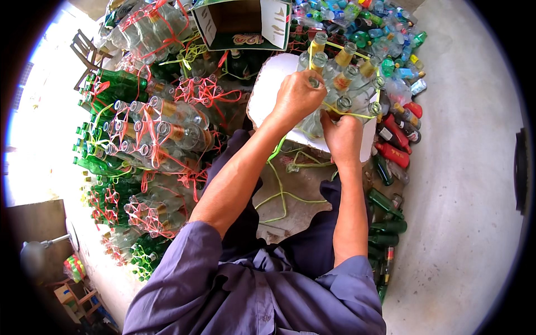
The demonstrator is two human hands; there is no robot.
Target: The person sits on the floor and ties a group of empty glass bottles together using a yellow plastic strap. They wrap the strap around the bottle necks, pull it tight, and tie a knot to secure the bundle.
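Observation:
Several clear glass bottles (344, 104) with gold neck labels stand close together on a white board (272, 79) before me. A yellow-green plastic strap (356, 115) runs around their necks. My left hand (301, 94) is closed at the left side of the group, by a bottle mouth, with the strap rising beside it. At the near side, my right hand (342, 132) has its thumb and bent fingers on the strap below the front bottles. The fingertips of both hands are partly hidden. More of the strap (284, 201) trails on the floor between my legs.
Bundles of clear bottles (167, 130) tied with red strap and green bottles (121, 83) are stacked at left. An open cardboard box (243, 21) is at the far side. Plastic bottles (377, 37) are heaped far right; loose green glass bottles (387, 226) lie along the right wall (456, 167).

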